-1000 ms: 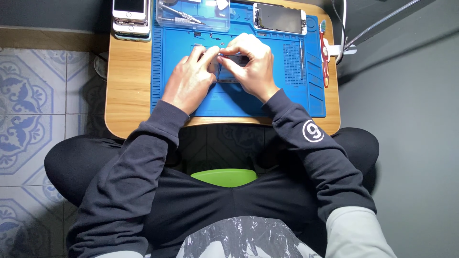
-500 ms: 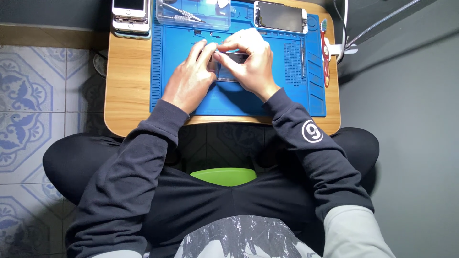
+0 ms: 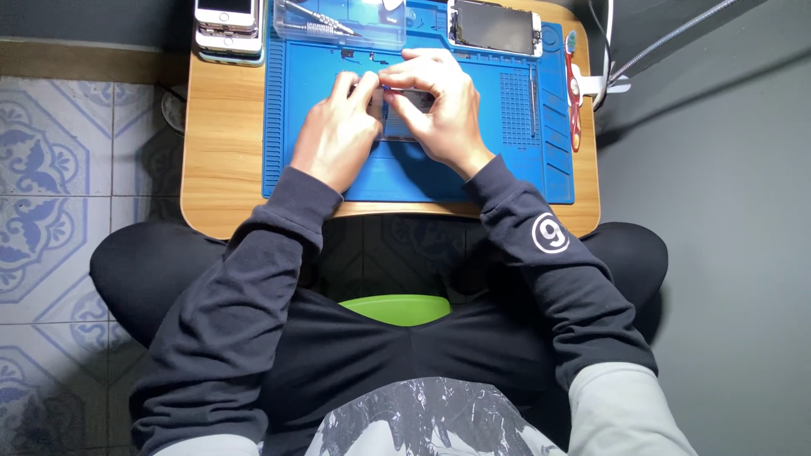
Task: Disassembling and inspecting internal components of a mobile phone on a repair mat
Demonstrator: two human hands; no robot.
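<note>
Both hands meet over a small dark phone part (image 3: pixel 407 114) at the middle of a blue work mat (image 3: pixel 405 173). The left hand (image 3: pixel 338 131) lies knuckles up at the part's left edge, its fingers pressed together and their tips touching the piece. The right hand (image 3: pixel 443 105) curls over the part from above and from the right, thumb and forefinger closed on its upper edge, so that most of the piece is hidden; what kind of part it is cannot be told.

The mat covers most of a small wooden table (image 3: pixel 224 160) set above the person's crossed legs. At the mat's far edge, left of centre, sits a clear plastic tray (image 3: pixel 338 21) holding a metal tool, and just right of it lies a phone with a dark screen (image 3: pixel 494 25). A slim metal tool (image 3: pixel 532 101) rests in the mat's right-hand section, and a red-handled tool (image 3: pixel 574 97) lies along the table's right border. On the far left corner of the table stands a stack of 2 or more phones (image 3: pixel 226 25). Patterned blue floor tiles (image 3: pixel 68 169) show to the left of the table.
</note>
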